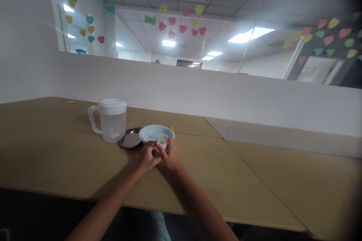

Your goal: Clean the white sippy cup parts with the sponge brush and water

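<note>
Both my hands close round a small whitish, partly clear container (162, 141), held at the near rim of a pale blue bowl (147, 131). My left hand (149, 156) grips it from the left, with fingers bent and thumb pointing inward. On the other side, my right hand (170, 153) has its thumb and fingers pressed against it. What exactly the container is, I cannot make out. Something thin lies inside the bowl, too small to name. Left of the bowl sits a shallow round metal dish (131, 138), close against it.
A clear plastic pitcher (113, 122) with a white lid and handle stands left of the metal dish. Yellow sticks (172, 129) show behind the bowl's right edge. The wooden table (209, 173) meets a white wall (169, 86) with a window above, dotted with paper hearts.
</note>
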Available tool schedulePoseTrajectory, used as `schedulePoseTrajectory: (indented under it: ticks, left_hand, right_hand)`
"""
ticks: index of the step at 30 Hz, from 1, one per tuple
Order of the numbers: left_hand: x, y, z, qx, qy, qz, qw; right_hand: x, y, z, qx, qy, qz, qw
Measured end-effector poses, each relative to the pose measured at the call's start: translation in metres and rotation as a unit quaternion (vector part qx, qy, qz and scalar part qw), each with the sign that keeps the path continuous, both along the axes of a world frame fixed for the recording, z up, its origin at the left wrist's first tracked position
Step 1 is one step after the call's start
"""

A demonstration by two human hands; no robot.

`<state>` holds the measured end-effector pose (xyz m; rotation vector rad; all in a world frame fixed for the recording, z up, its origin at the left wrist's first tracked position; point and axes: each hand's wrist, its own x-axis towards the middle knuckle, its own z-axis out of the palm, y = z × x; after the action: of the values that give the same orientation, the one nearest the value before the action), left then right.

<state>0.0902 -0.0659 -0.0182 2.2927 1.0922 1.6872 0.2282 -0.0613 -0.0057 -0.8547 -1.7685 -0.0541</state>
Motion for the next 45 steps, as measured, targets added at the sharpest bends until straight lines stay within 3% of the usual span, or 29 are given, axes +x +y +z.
schedulePoseTrajectory:
  ticks: [19, 26, 32, 39, 45]
  left_hand:
    - [-0.001, 0.001, 0.003, 0.015, 0.018, -0.015, 1.0]
    - [0.001, -0.001, 0.002, 0.016, 0.005, 0.006, 1.0]
    - [0.0, -0.004, 0.008, 0.016, 0.019, -0.004, 1.0]
    - [0.0, -0.006, 0.01, 0.017, 0.03, -0.016, 0.999]
    - [0.0, -0.006, 0.01, 0.025, 0.03, -0.012, 0.999]
  right_hand:
    - [0.005, -0.001, 0.006, 0.038, -0.046, -0.002, 0.998]
    - [0.009, 0.01, 0.003, -0.017, -0.035, 0.029, 0.999]
    - [0.008, 0.012, 0.015, -0.075, 0.116, 0.135, 0.981]
    - [0.01, 0.006, 0.024, -0.096, 0.14, 0.154, 0.973]
    - [0.012, 0.001, 0.03, -0.192, 0.19, 0.188, 0.944]
